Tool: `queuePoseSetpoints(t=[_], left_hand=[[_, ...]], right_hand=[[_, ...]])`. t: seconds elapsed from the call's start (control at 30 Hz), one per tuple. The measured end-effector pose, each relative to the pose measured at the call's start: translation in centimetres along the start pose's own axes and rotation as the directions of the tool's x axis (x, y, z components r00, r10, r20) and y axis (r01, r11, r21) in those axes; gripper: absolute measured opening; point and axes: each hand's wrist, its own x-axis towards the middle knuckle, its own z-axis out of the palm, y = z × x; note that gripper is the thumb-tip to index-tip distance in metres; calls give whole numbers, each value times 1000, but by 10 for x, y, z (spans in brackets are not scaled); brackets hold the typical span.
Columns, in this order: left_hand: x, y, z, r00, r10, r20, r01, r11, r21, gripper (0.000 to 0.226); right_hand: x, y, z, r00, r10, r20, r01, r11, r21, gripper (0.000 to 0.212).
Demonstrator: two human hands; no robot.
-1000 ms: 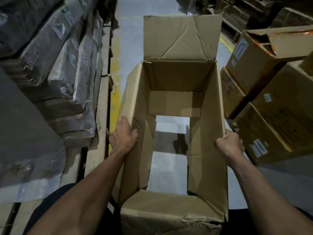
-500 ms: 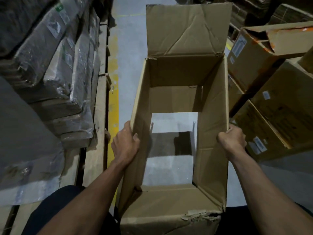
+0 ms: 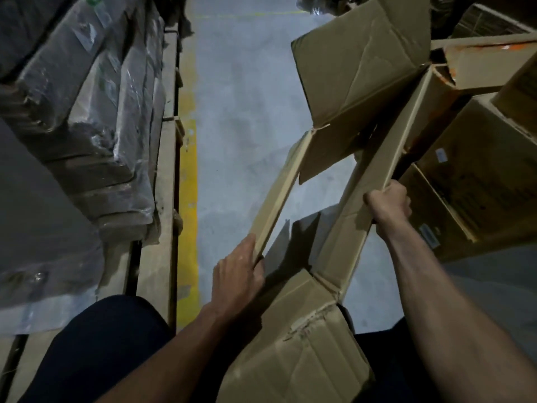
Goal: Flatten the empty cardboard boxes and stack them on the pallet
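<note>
The open brown corrugated-cardboard box [image 3: 357, 82] looks matt and creased, its near flap at 6 o'clock torn, with a rough, frayed paper edge. At 9 o'clock, bundles of flat cardboard in clear plastic film [image 3: 116, 91] show a glossy, wrinkled sheen. They rest on a bare wooden pallet [image 3: 162, 175], dull and coarse-grained. The grey concrete floor [image 3: 247, 112] looks smooth and matt, with a chalky yellow painted stripe [image 3: 189, 199].
</note>
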Motion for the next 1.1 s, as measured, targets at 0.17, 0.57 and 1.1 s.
queuePoseSetpoints(t=[0.17,0.57,1.1], left_hand=[[-16,37,-6,951,-53,306,69,997,-42,89],[-9,68,22,989,-5,150,-9,996,91,89],[89,40,-45,940,-337,-46,262,802,-536,44]], right_hand=[[-6,-18,0,996,-50,77,46,998,44,33],[0,-29,8,994,-64,93,63,998,8,46],[-42,13,65,858,-165,487,165,985,44,67]])
